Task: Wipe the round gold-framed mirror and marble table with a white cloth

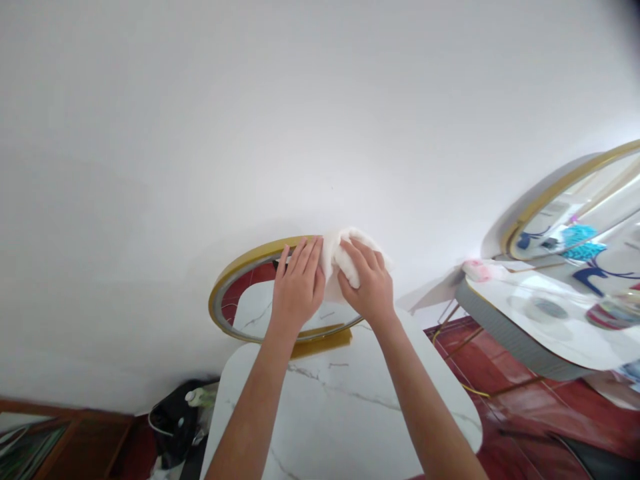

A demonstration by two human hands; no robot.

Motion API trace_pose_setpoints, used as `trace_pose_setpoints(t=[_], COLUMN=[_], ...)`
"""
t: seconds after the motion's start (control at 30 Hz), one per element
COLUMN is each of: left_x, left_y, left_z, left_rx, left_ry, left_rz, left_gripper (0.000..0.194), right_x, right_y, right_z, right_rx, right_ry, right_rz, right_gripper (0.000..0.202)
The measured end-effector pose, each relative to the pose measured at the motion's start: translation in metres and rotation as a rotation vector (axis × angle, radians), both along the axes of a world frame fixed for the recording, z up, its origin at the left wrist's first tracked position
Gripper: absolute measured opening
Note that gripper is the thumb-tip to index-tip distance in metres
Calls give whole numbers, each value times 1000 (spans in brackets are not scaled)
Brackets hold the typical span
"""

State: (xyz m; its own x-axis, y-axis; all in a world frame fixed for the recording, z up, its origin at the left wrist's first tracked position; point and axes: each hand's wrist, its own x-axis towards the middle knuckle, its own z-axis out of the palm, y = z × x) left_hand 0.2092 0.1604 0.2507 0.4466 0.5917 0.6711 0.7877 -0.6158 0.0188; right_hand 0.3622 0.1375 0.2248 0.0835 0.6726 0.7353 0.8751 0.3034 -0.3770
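Observation:
A round mirror with a gold frame [220, 287] leans against the white wall above a white marble-patterned table [340, 413]. My left hand [299, 280] lies on the mirror's upper part with its fingers stretched out toward the gold rim. Beside it, my right hand [367, 277] grips a bunched white cloth [347, 263]. The cloth covers the mirror's upper right rim, so that part is hidden. In the glass, the tabletop and red floor are reflected.
At right stands another white-topped table [525, 313] with a jar [615, 312], under a second gold-framed mirror [550, 193]. A black bag [175, 420] and a bottle [200, 398] are at lower left, near a wooden cabinet [85, 440]. Red tiles [550, 427] cover the floor.

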Motion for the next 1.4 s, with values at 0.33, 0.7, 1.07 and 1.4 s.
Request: trace_pose_setpoints(t=[0.33, 0.7, 1.07, 1.4], left_x=[10, 17, 50, 109], left_y=[1, 3, 0, 4], left_z=[-10, -13, -8, -43], left_rx=[15, 15, 14, -35], left_ry=[-16, -47, 108, 399], left_rz=[71, 112, 49, -167], left_gripper=[49, 46, 47, 48], right_x=[60, 74, 66, 68], right_y=[8, 5, -2, -2], right_z=[-98, -204, -115, -174], right_rx=[81, -62, 96, 56], right_ry=[455, 850, 386, 647], right_rz=[-87, -203, -55, -63], right_gripper=[48, 55, 46, 54])
